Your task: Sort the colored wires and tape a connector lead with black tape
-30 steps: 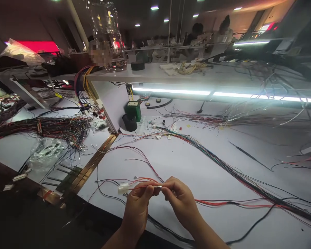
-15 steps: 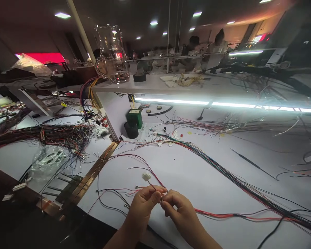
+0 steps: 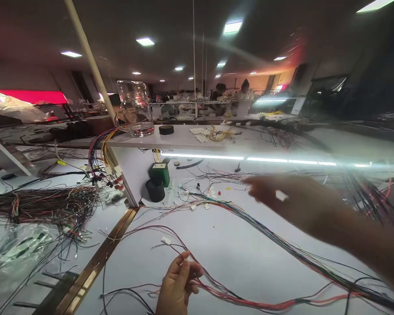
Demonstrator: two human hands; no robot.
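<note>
My left hand point(image 3: 180, 282) is low in the middle, thumb and forefinger pinched on a thin dark red wire point(image 3: 174, 248). A small white connector point(image 3: 166, 240) sits at that wire's end, above the fingertips. Red and black wires point(image 3: 230, 297) run from beside this hand to the right along the table. My right hand point(image 3: 282, 199) is raised over the right part of the table, smeared by motion. Its fingers point left and are too blurred to read. A white patch shows among them; I cannot tell whether it is held. Below it lies a long wire bundle point(image 3: 269, 234).
A shelf point(image 3: 177, 136) crosses the back with a glass jug point(image 3: 136, 109) and a black tape roll point(image 3: 166, 130). Beneath it stand a green box point(image 3: 160, 173) and a black cup point(image 3: 155, 190). Loose wires point(image 3: 52, 205) and a plastic bag point(image 3: 22, 249) are at left.
My right hand has left my left hand and swung up and to the right. The left hand has moved slightly down and left, keeping the wire. The view has tilted up.
</note>
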